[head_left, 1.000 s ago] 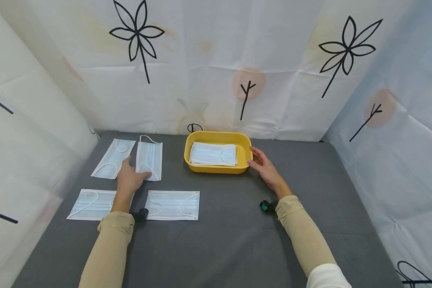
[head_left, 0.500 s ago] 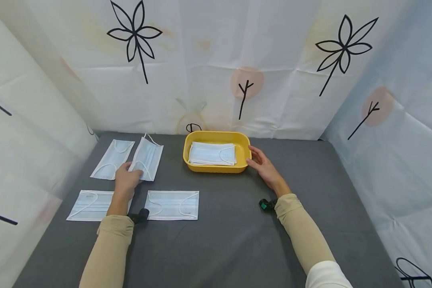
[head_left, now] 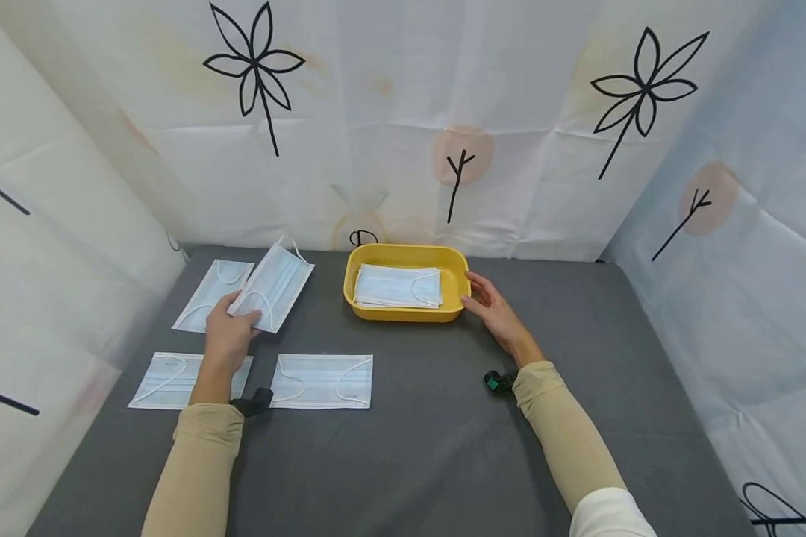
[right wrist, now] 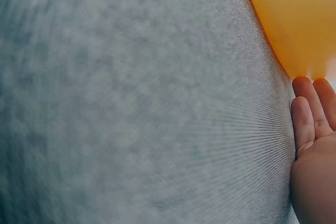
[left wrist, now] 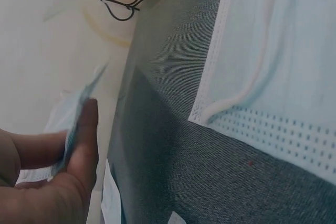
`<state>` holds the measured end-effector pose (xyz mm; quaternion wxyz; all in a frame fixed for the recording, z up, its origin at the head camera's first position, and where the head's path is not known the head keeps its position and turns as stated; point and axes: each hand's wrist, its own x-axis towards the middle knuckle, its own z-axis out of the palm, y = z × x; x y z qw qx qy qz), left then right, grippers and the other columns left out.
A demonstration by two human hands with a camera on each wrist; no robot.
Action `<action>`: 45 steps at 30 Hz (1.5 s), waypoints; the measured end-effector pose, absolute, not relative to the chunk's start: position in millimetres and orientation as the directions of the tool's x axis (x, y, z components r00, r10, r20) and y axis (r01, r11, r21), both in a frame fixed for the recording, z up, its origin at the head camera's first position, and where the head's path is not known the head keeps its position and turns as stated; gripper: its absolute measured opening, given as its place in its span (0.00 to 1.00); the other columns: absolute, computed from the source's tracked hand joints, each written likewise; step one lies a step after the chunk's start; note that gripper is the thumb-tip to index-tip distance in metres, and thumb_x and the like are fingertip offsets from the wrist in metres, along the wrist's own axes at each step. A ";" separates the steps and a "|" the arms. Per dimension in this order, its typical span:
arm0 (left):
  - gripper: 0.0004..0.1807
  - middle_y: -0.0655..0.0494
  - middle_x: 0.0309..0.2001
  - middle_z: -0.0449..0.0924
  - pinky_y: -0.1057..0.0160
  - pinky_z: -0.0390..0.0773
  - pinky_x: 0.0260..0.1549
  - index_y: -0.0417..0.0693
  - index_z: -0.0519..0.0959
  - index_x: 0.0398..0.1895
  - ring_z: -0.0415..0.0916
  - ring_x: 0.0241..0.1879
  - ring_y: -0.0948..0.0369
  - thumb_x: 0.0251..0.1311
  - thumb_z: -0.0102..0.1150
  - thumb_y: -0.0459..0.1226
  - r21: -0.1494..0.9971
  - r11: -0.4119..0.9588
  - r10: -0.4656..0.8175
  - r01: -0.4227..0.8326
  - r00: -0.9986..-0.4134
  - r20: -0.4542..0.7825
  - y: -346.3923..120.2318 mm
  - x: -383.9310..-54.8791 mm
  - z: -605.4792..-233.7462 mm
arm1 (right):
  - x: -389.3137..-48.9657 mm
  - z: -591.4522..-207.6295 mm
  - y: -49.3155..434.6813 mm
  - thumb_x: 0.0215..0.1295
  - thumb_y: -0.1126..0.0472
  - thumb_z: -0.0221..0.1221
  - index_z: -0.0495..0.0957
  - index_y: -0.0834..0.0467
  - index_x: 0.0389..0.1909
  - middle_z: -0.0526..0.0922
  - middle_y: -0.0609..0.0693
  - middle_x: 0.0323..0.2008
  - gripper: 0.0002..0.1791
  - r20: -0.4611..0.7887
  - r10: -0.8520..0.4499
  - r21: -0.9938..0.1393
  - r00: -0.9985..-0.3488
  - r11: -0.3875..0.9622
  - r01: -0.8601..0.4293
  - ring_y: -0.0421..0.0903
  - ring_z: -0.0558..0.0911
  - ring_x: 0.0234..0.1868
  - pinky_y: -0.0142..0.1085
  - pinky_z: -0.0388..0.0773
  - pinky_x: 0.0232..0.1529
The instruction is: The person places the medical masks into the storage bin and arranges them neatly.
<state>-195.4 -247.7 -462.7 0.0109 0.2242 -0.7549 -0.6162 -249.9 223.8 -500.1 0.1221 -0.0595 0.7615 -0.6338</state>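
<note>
Left hand (head_left: 230,332) has thumb and fingers pinched on the near edge of a face mask (head_left: 277,283); the rest of it sticks out unsupported, tilted, above the tabletop (head_left: 443,447). It overlaps the far-left mask (head_left: 201,302) in the head view; we can't tell if they touch. Two more masks lie flat nearer us: near-left mask (head_left: 164,384), partly behind the wrist, and near-right mask (head_left: 322,384). Right hand (head_left: 493,317) has fingers fairly straight, resting on the right end of the yellow tray (head_left: 406,316), not wrapped round it; a mask stack (head_left: 396,287) sits inside. Risks as we judge them: one-edge pinch could let the thin sheet fold or swing; a loose ear loop could snag the neighbour and drag it; uneven push from the right hand could skew the tray. Versus half a second ago: held mask is higher and leans more, left hand slightly further left; tray, right hand unchanged.
</note>
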 end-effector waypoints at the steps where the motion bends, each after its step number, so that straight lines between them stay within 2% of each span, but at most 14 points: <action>1: 0.38 0.38 0.81 0.46 0.48 0.70 0.69 0.47 0.49 0.82 0.56 0.78 0.40 0.72 0.47 0.28 0.938 0.139 -0.344 -0.318 -0.903 -0.255 -247.9 -194.9 -461.7 | -249.9 -499.8 223.6 0.75 0.51 0.58 0.55 0.44 0.80 0.56 0.55 0.81 0.36 -0.110 -0.246 -0.980 -0.963 0.188 0.064 0.58 0.54 0.82 0.59 0.49 0.80; 13: 0.36 0.41 0.81 0.47 0.46 0.66 0.72 0.49 0.49 0.82 0.55 0.78 0.43 0.75 0.46 0.28 0.969 0.034 -0.252 -0.246 -0.940 -0.230 -241.9 -197.9 -448.7 | -250.1 -498.3 224.3 0.76 0.53 0.58 0.54 0.46 0.80 0.55 0.54 0.81 0.37 -0.136 -0.243 -0.979 -0.960 0.180 0.094 0.58 0.53 0.82 0.60 0.46 0.81; 25: 0.36 0.42 0.80 0.52 0.45 0.66 0.73 0.52 0.50 0.83 0.58 0.76 0.45 0.76 0.48 0.33 0.974 0.079 -0.197 -0.215 -0.961 -0.196 -231.5 -199.6 -426.3 | -250.6 -497.9 227.2 0.76 0.52 0.58 0.55 0.47 0.79 0.55 0.54 0.81 0.36 -0.131 -0.258 -0.983 -0.957 0.162 0.091 0.56 0.53 0.82 0.58 0.47 0.81; 32: 0.34 0.41 0.79 0.54 0.44 0.67 0.72 0.49 0.52 0.81 0.60 0.76 0.47 0.76 0.48 0.32 0.986 0.069 -0.139 -0.151 -0.980 -0.141 -220.5 -204.9 -416.0 | -250.7 -498.3 226.4 0.76 0.54 0.58 0.54 0.47 0.80 0.54 0.55 0.81 0.36 -0.120 -0.254 -0.983 -0.960 0.165 0.080 0.58 0.53 0.82 0.60 0.47 0.81; 35: 0.33 0.42 0.79 0.56 0.52 0.74 0.67 0.49 0.54 0.80 0.62 0.74 0.49 0.75 0.48 0.31 0.989 0.060 -0.125 -0.136 -0.984 -0.128 -214.9 -207.1 -411.2 | -250.7 -498.2 225.8 0.76 0.54 0.58 0.55 0.46 0.79 0.55 0.54 0.81 0.36 -0.124 -0.249 -0.983 -0.960 0.165 0.084 0.57 0.54 0.81 0.59 0.48 0.81; 40: 0.32 0.42 0.78 0.59 0.70 0.78 0.49 0.48 0.57 0.78 0.67 0.68 0.53 0.74 0.50 0.30 0.991 0.049 -0.115 -0.127 -0.986 -0.121 -206.9 -211.8 -404.3 | -250.2 -497.3 225.4 0.76 0.53 0.58 0.56 0.45 0.79 0.56 0.54 0.81 0.35 -0.131 -0.246 -0.982 -0.960 0.164 0.092 0.57 0.55 0.81 0.58 0.49 0.80; 45: 0.31 0.39 0.75 0.62 0.74 0.81 0.44 0.46 0.58 0.77 0.72 0.63 0.58 0.74 0.50 0.29 0.993 0.010 -0.106 -0.116 -0.988 -0.114 -197.1 -218.6 -400.1 | -249.9 -497.2 225.6 0.76 0.54 0.58 0.56 0.45 0.79 0.56 0.54 0.81 0.35 -0.134 -0.245 -0.981 -0.960 0.170 0.094 0.57 0.55 0.81 0.58 0.50 0.81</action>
